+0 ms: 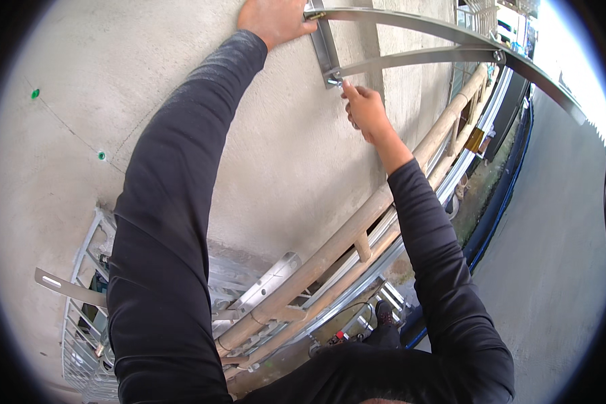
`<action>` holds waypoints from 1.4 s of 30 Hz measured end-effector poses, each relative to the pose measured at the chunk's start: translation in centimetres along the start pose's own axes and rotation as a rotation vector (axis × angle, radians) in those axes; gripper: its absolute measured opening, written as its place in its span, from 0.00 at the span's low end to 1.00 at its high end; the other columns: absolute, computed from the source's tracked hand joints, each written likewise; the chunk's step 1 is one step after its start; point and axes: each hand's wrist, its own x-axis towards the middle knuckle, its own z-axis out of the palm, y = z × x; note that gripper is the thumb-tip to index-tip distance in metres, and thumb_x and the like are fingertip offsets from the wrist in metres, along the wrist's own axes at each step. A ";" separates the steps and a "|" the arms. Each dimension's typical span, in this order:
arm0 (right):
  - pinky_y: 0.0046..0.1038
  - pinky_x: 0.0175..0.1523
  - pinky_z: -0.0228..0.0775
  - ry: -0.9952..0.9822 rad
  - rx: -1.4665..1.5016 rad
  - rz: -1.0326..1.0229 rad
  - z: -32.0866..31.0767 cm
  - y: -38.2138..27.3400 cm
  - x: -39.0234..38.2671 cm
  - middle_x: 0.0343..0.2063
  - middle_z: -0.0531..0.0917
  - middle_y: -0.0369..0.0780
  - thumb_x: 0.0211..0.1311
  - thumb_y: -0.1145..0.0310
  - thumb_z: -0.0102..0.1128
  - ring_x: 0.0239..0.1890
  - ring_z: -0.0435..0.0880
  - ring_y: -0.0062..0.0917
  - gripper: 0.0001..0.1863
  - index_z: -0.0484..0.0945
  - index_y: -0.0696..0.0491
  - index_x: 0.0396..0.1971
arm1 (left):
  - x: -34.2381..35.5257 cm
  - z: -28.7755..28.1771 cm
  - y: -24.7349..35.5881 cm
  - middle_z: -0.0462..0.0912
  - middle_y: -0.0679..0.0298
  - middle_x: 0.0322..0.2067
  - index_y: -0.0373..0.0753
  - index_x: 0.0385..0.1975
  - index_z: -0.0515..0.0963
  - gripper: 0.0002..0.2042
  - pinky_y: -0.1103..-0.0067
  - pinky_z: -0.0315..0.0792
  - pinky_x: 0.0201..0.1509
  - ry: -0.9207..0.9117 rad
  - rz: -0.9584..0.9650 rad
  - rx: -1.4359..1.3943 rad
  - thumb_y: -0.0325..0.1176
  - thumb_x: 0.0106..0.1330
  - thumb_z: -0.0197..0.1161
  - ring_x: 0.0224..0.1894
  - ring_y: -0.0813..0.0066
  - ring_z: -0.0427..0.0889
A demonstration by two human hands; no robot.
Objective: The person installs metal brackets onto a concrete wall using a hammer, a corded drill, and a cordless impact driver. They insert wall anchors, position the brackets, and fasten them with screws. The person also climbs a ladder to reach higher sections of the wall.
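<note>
A grey metal bracket stands against the concrete wall. Its upright plate carries a long upper arm and a lower brace, which reach out to the right and meet at a joint. At the plate's top my left hand rests beside the edge, its thumb side touching the metal. The picture's upper edge cuts off most of its fingers. My right hand is closed at the plate's lower end, thumb and fingers pinching a small shiny bolt. Its far end is hidden.
Green plugs mark holes in the wall at left. A slotted metal strip juts out by a white grille. Wooden poles and metal rails run diagonally below my arms. My shoe shows farther down.
</note>
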 end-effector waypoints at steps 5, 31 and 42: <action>0.22 0.31 0.63 -0.154 0.519 0.382 -3.8 2.5 -5.4 0.35 0.76 0.38 0.78 0.72 0.51 0.32 0.75 0.20 0.18 0.75 0.65 0.60 | 0.0 0.3 -0.3 0.78 0.49 0.61 0.33 0.58 0.77 0.43 0.41 0.44 0.81 -0.005 -0.006 -0.036 0.65 0.52 0.74 0.74 0.52 0.66; 0.18 0.26 0.61 -0.155 0.056 -0.473 1.8 -20.4 -8.0 0.25 0.76 0.28 0.77 0.52 0.63 0.23 0.69 0.10 0.19 0.83 0.56 0.42 | -0.3 1.7 -0.1 0.78 0.62 0.62 0.44 0.62 0.77 0.41 0.41 0.47 0.80 0.014 -0.035 0.105 0.69 0.56 0.69 0.77 0.63 0.63; 0.38 0.46 0.78 0.401 -0.433 -1.193 4.6 -30.3 9.5 0.33 0.89 0.50 0.64 0.69 0.69 0.38 0.87 0.39 0.09 0.85 0.59 0.35 | -0.5 2.0 -0.2 0.78 0.62 0.61 0.42 0.59 0.77 0.39 0.41 0.49 0.80 0.077 -0.033 0.059 0.67 0.56 0.70 0.76 0.64 0.65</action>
